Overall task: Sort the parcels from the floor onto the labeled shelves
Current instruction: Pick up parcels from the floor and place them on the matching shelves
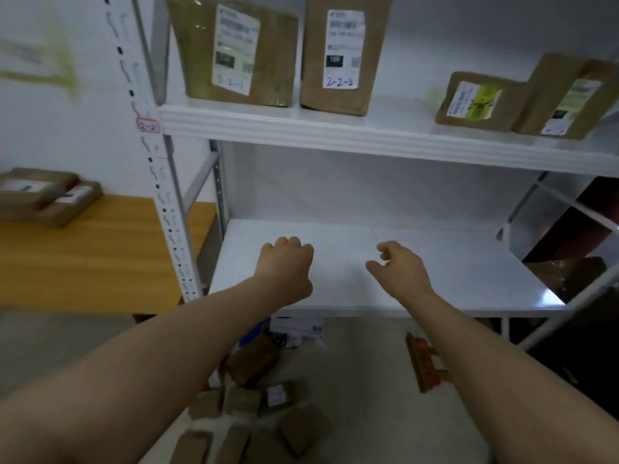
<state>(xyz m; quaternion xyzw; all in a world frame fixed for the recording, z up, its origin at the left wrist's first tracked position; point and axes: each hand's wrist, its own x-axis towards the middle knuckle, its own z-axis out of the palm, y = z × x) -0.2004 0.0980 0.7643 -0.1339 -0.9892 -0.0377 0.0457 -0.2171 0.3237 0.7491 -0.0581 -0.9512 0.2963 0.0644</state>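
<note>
Both of the person's bare arms reached out over the white lower shelf (452,272). The left hand (284,266) hung above its front half with the fingers curled under into a fist, knuckles up and nothing visible in it. The right hand (398,266) hovered just beside it, fingers loosely bent and thumb apart from them, holding nothing.

The floor parcels (254,410) – a loose heap of small brown packets – lay on the ground below the arms, in front of the rack. On the upper shelf (335,128), beside a red-edged tag (147,125) reading 2-2, stood a parcel marked 2-2-1 (234,51) and, just to its right, one marked 2-2-2 (345,55). Two smaller parcels (475,102) leaned together farther right. To the left, a wooden table (83,256) carried two flat boxes (43,195).
</note>
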